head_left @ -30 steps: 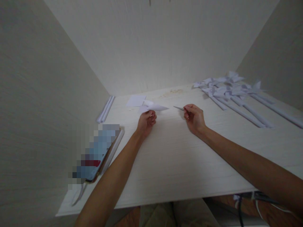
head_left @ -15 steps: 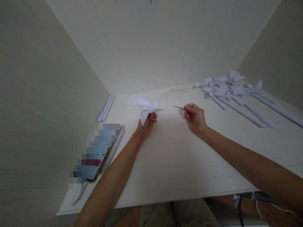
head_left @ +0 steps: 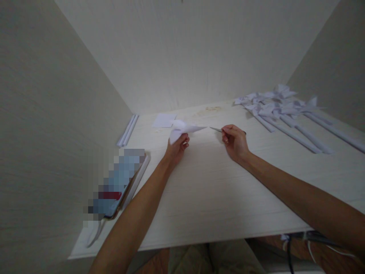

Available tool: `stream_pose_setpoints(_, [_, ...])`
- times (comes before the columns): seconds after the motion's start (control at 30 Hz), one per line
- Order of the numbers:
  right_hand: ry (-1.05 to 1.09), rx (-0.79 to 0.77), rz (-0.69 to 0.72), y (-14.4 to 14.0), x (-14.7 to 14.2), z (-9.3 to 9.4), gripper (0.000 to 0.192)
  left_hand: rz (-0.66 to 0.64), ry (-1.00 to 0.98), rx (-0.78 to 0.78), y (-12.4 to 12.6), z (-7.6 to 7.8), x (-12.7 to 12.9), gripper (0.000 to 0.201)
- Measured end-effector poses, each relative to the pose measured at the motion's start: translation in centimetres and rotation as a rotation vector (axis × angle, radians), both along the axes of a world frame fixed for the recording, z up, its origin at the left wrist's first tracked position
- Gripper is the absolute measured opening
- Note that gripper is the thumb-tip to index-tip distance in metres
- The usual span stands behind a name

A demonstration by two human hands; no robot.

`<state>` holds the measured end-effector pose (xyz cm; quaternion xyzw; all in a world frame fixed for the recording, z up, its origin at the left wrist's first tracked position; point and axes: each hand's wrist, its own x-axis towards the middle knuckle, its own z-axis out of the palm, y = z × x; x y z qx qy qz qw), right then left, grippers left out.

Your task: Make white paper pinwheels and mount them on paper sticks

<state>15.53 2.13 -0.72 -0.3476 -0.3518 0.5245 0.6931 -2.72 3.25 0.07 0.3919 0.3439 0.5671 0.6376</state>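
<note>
As the left hand [head_left: 177, 150] pinches a white paper pinwheel [head_left: 184, 127] just right and in front of the sheet [head_left: 164, 120], the right hand [head_left: 235, 141], farther right of it, grips a thin pointed tool [head_left: 216, 129], tip near the paper but apart. Rolls [head_left: 129, 131] lie left of the sheet, a part-pixelated phone [head_left: 122, 186] in front of it on that side, more pinwheels [head_left: 281, 110] well to its right. The pale table [head_left: 199, 198] under the sheet meets a wall [head_left: 199, 57] behind it.
</note>
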Motion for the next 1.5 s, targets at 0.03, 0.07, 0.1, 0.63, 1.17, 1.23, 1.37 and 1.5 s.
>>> stream_pose_setpoints(0.03, [-0.003,-0.002,0.001,0.0,0.0,0.0,0.005,-0.003,0.001,-0.003,0.0,0.0,0.0,0.011])
stream_pose_setpoints(0.07, [-0.006,-0.003,0.002,0.0,0.0,0.0,0.005,-0.009,-0.001,0.0,-0.1,0.1,0.0,0.01])
stream_pose_setpoints(0.1, [-0.008,-0.005,0.004,0.0,0.0,0.0,0.006,-0.018,-0.005,0.005,-0.1,0.1,0.1,0.009])
stream_pose_setpoints(0.63, [-0.035,0.009,0.01,-0.1,-0.1,0.1,0.008,0.056,-0.078,-0.05,0.1,0.2,0.1,0.01])
stream_pose_setpoints(1.17, [-0.073,-0.014,0.047,-0.2,-0.2,0.1,0.006,0.008,0.094,0.007,-0.4,0.5,0.5,0.004])
stream_pose_setpoints(1.23, [-0.087,-0.018,0.058,-0.3,-0.3,0.1,0.005,-0.002,0.125,0.003,-0.6,0.6,0.6,0.007])
stream_pose_setpoints(1.37, [-0.135,-0.006,0.098,-0.4,-0.6,0.0,0.003,-0.024,0.126,-0.003,-0.6,0.3,0.8,0.008])
stream_pose_setpoints(1.5, [-0.24,0.095,0.195,-0.5,-0.9,-0.2,0.022,-0.062,0.138,-0.016,-0.8,-0.1,0.9,0.007])
